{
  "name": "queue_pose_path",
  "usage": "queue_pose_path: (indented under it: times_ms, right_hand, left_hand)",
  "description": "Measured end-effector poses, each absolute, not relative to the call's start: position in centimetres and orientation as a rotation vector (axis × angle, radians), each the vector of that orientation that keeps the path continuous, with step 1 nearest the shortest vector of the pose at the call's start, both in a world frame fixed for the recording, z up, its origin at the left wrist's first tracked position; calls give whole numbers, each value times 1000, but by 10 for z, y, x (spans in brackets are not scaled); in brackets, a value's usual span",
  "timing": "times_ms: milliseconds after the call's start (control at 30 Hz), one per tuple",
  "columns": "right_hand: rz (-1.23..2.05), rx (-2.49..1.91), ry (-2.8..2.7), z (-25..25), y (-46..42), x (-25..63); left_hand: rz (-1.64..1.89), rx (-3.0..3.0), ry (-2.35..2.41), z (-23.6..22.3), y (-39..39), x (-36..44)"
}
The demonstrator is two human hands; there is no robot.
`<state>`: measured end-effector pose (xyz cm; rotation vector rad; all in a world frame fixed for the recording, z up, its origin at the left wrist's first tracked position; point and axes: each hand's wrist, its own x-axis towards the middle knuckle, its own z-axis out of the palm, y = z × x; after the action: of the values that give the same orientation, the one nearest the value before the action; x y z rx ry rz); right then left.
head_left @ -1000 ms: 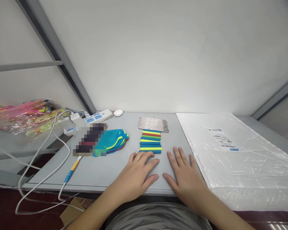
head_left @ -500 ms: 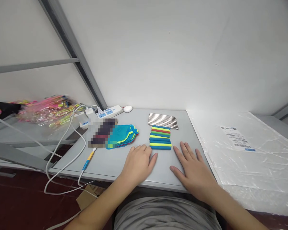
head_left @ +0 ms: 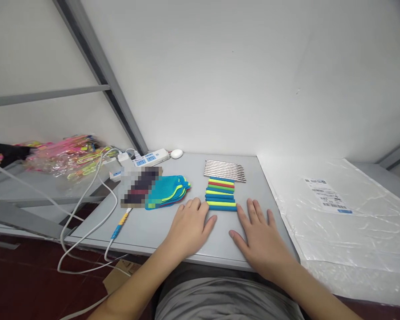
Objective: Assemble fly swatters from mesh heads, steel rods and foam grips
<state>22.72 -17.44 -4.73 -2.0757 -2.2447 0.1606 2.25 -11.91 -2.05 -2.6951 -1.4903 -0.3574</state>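
Observation:
My left hand (head_left: pixel 190 226) lies flat on the grey table (head_left: pixel 143 229), fingers spread, holding nothing. My right hand (head_left: pixel 258 235) rests flat beside it, also holding nothing. Just beyond the fingertips of both hands lies a row of coloured foam tubes (head_left: pixel 220 194), blue, yellow, green and red. Behind the tubes sits a row of several metal rods (head_left: pixel 225 170). Left of the tubes lies a stack of blue mesh pieces (head_left: pixel 168 190) with yellow and red edges.
A white power strip (head_left: pixel 146 159) and a small white oval object (head_left: pixel 177 154) sit at the table's back. Cables (head_left: pixel 86 200) hang off the left edge. Pink and yellow packaged items (head_left: pixel 66 153) lie on a left shelf. A large plastic-wrapped white sheet (head_left: pixel 336 209) covers the right side.
The view swung left over the second. My hands have stayed flat and now lie slightly closer to the foam tubes.

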Motion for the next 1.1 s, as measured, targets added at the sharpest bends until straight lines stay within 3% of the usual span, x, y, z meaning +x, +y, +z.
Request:
queue_pose_path:
  times_ms: [400,667,1100]
  right_hand:
    - [174,-2061,-2211,-51,-179,252]
    - [116,-2067,-2219,-54,-180,255]
    - [112,-2050,-2252,-51,-181,256]
  left_hand:
    - [-513,-2747,-1534,-31,-121,-3]
    - [-227,-2841,-1477,-42,-118,-15]
    - [-265,-2840,-1476,-45,-115,-17]
